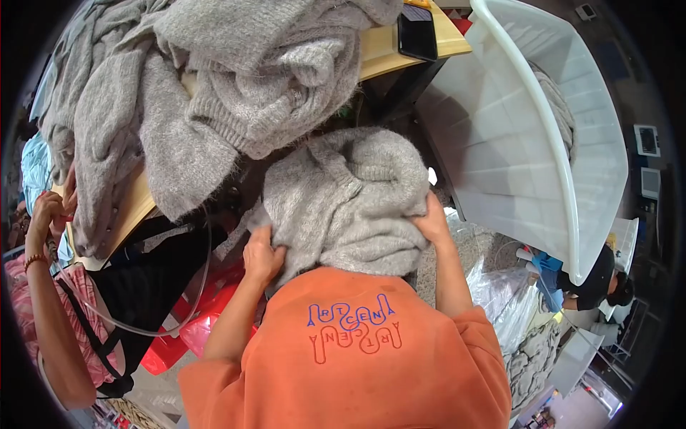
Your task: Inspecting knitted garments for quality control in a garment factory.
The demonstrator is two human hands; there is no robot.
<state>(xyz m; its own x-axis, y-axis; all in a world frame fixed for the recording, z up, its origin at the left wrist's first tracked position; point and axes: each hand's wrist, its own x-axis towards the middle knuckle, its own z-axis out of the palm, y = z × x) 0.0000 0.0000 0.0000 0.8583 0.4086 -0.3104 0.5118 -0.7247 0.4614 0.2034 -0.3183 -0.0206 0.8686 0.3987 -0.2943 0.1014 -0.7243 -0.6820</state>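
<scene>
Grey fuzzy knitted garment point(343, 200) lies bunched before the orange shirt point(371, 386), left hand point(263, 256) and right hand point(433, 220) holding its sides. Gathering seems underway; the next move likely calls for even support. Beyond, a grey knit heap point(279, 71) covers much of the pale wooden table point(379, 53).

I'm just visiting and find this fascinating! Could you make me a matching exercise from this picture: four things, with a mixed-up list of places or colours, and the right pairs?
Things:
1. Phone
2. Knit garment at the picture's centre
3. Large bin
4. Shirt

Places or colours:
A. Orange, worn by the person
B. On the wooden table
C. Grey, held by the left hand and right hand
D. Whitish, at the picture's upper right

Right pairs: 1-B, 2-C, 3-D, 4-A
</scene>
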